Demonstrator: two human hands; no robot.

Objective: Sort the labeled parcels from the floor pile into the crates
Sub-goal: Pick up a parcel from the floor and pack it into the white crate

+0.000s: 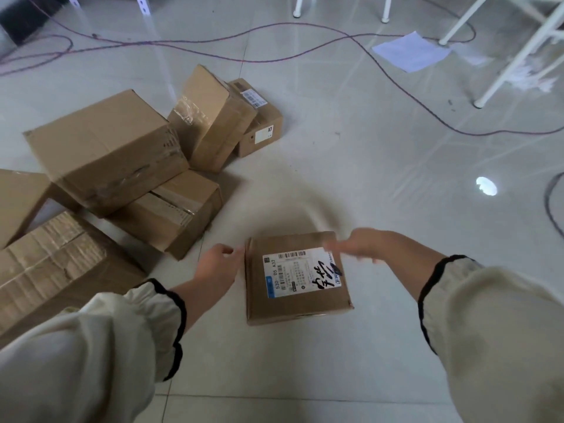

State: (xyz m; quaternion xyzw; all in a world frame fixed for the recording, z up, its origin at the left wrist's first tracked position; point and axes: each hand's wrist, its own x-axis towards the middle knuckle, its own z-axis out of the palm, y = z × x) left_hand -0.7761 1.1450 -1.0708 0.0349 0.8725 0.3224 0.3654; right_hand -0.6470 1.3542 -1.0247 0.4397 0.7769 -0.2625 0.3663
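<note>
Head view: labelled brown cardboard parcel (297,277), brown box pile (113,154) crowding left
Left grip (218,264) loosely spread at its edge; right grip (357,244) blurred, can't tell.

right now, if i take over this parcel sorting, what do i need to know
Left hand: at the left edge of the labeled parcel, fingers curled; grip unclear.
Right hand: blurred, over the parcel's far right corner; grip unclear.
The parcel lies flat on the floor, label up, apart from the pile to its left.
Done: nothing visibly sorted; no crates in view.
Left: this parcel, then the pile.
</note>
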